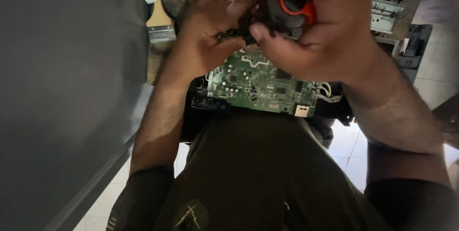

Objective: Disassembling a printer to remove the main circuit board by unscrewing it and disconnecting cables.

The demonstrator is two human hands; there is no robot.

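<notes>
Clamped in the right hand [330,25]: a black and orange tool [291,6]
Left hand [205,40] pinches a small dark part [234,34] above the green circuit board [263,85]

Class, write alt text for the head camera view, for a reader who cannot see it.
Two bare hands meet above a green circuit board: the right hand grips a dark tool with an orange ring, the left hand pinches a small dark part beside it. A paintbrush lies to the left.
</notes>
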